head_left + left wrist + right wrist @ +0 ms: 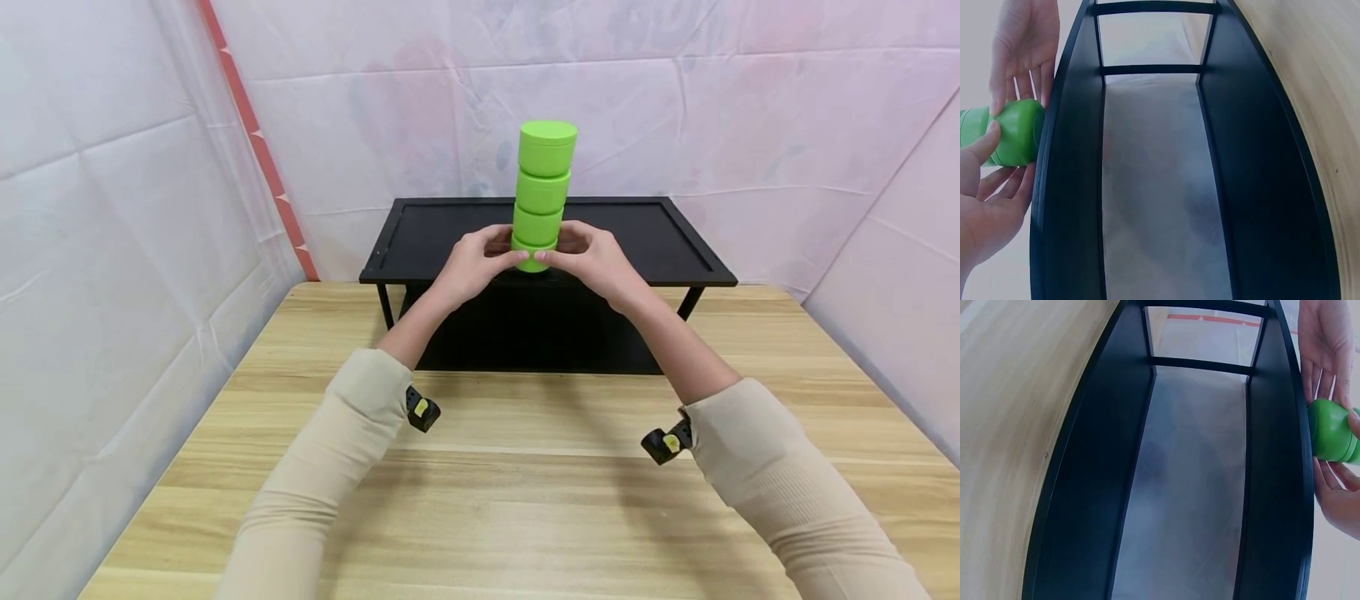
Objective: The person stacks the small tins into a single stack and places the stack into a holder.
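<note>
A tall stack of green round containers (542,193) stands upright, slightly tilted, over the front part of the black shelf's top board. My left hand (477,260) grips the lowest container (536,262) from the left, thumb in front and fingers behind it. From the right, my right hand (598,260) holds the same container, its thumb also in front. In the left wrist view the bottom green container (1021,132) is right at the edge of the shelf board; whether it rests on the board I cannot tell. The right wrist view shows the green container (1330,431) between both hands.
The black two-tier shelf (645,242) stands at the back of the wooden table (525,500), its lower board near the tabletop. White sheeting (337,150) hangs behind and at both sides, with a red strip (258,142) at the back left corner.
</note>
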`<move>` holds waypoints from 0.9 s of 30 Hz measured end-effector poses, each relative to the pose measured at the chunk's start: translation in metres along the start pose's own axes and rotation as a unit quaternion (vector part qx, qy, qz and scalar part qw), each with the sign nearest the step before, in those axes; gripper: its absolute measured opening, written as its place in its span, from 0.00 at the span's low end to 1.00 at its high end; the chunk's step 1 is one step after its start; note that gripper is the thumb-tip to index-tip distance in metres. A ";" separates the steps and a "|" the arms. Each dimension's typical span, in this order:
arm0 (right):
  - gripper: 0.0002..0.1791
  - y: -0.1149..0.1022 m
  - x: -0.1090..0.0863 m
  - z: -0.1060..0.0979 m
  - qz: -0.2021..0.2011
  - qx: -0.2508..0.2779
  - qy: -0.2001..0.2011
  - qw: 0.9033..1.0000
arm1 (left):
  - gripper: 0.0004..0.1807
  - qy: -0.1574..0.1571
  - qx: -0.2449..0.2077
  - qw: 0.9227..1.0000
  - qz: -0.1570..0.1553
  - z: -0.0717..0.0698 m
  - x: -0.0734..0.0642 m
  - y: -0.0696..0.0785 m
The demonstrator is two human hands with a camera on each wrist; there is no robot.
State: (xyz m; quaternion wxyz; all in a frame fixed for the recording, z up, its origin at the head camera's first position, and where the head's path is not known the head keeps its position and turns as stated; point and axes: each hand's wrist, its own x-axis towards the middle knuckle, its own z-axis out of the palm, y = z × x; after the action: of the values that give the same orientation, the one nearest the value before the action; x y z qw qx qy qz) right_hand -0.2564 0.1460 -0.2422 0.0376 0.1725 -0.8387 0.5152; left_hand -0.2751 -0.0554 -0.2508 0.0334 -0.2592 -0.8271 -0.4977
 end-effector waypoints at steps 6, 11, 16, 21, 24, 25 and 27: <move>0.31 0.001 0.005 -0.001 0.010 -0.007 0.005 1.000 | 0.28 -0.006 0.004 1.000 0.005 -0.001 0.004 -0.001; 0.32 0.002 0.008 -0.002 0.011 -0.010 0.007 1.000 | 0.28 -0.005 -0.003 1.000 0.006 -0.002 0.007 -0.002; 0.31 0.003 0.010 -0.002 0.009 -0.005 0.008 1.000 | 0.28 -0.005 -0.012 1.000 0.009 -0.002 0.009 -0.003; 0.31 0.004 0.013 -0.003 0.006 -0.005 0.010 1.000 | 0.28 -0.001 -0.012 1.000 0.010 -0.002 0.013 -0.004; 0.32 0.006 0.015 -0.003 0.006 -0.008 0.010 1.000 | 0.28 -0.002 -0.009 1.000 0.004 -0.002 0.014 -0.005; 0.32 0.007 0.016 -0.003 0.006 -0.009 0.010 1.000 | 0.28 -0.004 -0.009 1.000 0.001 -0.002 0.015 -0.005; 0.32 0.008 0.017 -0.003 0.007 -0.011 0.008 1.000 | 0.28 -0.006 -0.009 1.000 -0.004 -0.002 0.016 -0.006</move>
State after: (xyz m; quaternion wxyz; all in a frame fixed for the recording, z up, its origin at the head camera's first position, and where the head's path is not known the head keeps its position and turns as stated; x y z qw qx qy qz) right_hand -0.2754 0.1473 -0.2438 0.0429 0.1621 -0.8449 0.5080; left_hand -0.2926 -0.0529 -0.2494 0.0242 -0.2590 -0.8239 -0.5035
